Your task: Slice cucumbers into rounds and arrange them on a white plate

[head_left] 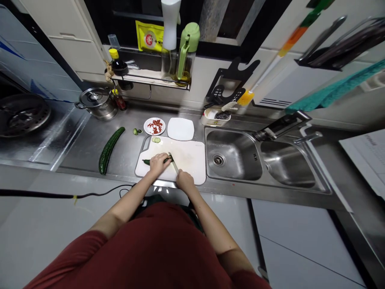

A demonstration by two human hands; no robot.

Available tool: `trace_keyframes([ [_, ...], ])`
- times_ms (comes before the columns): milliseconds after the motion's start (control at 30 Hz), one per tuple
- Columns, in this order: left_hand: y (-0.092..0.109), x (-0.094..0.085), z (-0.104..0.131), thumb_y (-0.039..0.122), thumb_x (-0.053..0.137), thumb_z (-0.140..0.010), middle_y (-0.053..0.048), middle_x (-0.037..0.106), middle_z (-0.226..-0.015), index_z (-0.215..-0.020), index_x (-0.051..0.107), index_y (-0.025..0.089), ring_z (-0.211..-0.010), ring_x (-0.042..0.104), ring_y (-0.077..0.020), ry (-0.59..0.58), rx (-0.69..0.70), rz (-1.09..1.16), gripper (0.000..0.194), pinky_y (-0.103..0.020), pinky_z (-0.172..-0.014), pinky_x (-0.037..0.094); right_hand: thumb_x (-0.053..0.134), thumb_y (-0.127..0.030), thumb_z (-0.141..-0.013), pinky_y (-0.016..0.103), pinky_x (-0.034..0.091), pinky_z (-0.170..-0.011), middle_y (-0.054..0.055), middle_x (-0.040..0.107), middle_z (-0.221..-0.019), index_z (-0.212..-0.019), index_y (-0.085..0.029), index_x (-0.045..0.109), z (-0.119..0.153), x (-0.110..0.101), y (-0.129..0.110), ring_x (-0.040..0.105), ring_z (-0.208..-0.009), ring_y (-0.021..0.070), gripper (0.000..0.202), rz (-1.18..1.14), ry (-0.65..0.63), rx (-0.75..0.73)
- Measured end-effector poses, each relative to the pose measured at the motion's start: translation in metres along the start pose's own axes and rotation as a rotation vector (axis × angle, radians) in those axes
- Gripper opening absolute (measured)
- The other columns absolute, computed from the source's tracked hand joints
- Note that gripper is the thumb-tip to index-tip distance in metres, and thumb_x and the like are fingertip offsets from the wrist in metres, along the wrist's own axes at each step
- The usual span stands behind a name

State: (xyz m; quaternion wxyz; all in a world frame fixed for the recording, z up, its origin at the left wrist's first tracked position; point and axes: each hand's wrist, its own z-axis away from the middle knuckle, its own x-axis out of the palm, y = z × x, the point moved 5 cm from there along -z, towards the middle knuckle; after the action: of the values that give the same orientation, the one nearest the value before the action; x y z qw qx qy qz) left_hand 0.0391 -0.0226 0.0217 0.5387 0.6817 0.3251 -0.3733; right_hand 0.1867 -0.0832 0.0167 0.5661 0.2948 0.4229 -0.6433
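On the white cutting board [192, 154] lies a dark green cucumber [146, 161], gripped from above by my left hand [159, 163]. My right hand [185, 180] is closed round the handle of a knife [175, 165]. Its blade stands against the right end of that cucumber, close to my left fingertips. A couple of pale cucumber slices [156, 140] rest at the board's upper left. Left of the board, a whole cucumber [110, 151] lies on the steel counter, with small cut cucumber ends [137, 131] further back. My left fingers cover the cucumber's middle.
Behind the board stand a plate of chopped red pieces [147, 127] and a white square plate [180, 129]. A double sink [234, 176] adjoins the board's right side. A lidded steel pot [104, 110] is at the back left. Bottles fill the wall shelf [150, 79] above.
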Motion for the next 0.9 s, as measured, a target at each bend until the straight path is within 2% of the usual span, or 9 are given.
trace_keyframes([
  [267,-0.005,-0.001,-0.004,0.039,0.054,-0.087,0.000,0.069,-0.103,-0.097,0.068,0.028,-0.098,0.060,-0.0189,-0.024,-0.031,0.062,0.020,-0.030,-0.084,0.043,0.035,-0.026,-0.095,0.030,0.042,-0.075,0.012,0.068,-0.096,-0.110,-0.015,0.056,0.010,-0.011,0.020,0.064,-0.090,0.0227,0.028,-0.024,0.057,0.008],
  [467,-0.006,-0.002,-0.007,0.039,0.051,-0.089,-0.001,0.069,-0.105,-0.099,0.069,0.028,-0.099,0.061,-0.0193,-0.038,-0.028,0.106,0.024,-0.030,-0.085,0.044,0.030,-0.029,-0.099,0.029,0.039,-0.072,0.008,0.068,-0.092,-0.119,-0.022,0.054,0.011,-0.028,0.035,0.064,-0.086,0.0207,0.032,0.040,0.173,0.119],
  [633,-0.007,-0.006,-0.008,0.040,0.050,-0.089,-0.003,0.070,-0.104,-0.101,0.069,0.027,-0.099,0.062,-0.0193,-0.048,0.014,0.143,0.026,-0.031,-0.089,0.046,0.039,-0.030,-0.096,0.027,0.036,-0.071,0.006,0.066,-0.095,-0.121,-0.026,0.055,0.011,-0.036,0.040,0.062,-0.086,0.0193,0.030,0.059,0.300,0.137],
  [733,-0.011,-0.013,-0.005,0.038,0.050,-0.089,-0.004,0.069,-0.105,-0.103,0.068,0.025,-0.101,0.061,-0.0198,0.045,0.002,0.171,0.027,-0.032,-0.091,0.045,0.043,-0.029,-0.094,0.027,0.034,-0.072,0.005,0.066,-0.094,-0.117,-0.025,0.057,0.012,-0.039,0.041,0.060,-0.086,0.0193,0.027,0.046,0.365,0.121],
  [900,-0.019,-0.032,-0.005,0.037,0.045,-0.092,-0.006,0.066,-0.106,-0.113,0.060,0.021,-0.097,0.061,-0.0185,0.307,-0.123,0.278,0.031,-0.032,-0.087,0.047,0.052,-0.024,-0.087,0.028,0.033,-0.076,0.006,0.066,-0.095,-0.119,-0.021,0.056,0.017,-0.048,0.038,0.057,-0.087,0.0201,0.032,0.046,0.456,0.097],
])
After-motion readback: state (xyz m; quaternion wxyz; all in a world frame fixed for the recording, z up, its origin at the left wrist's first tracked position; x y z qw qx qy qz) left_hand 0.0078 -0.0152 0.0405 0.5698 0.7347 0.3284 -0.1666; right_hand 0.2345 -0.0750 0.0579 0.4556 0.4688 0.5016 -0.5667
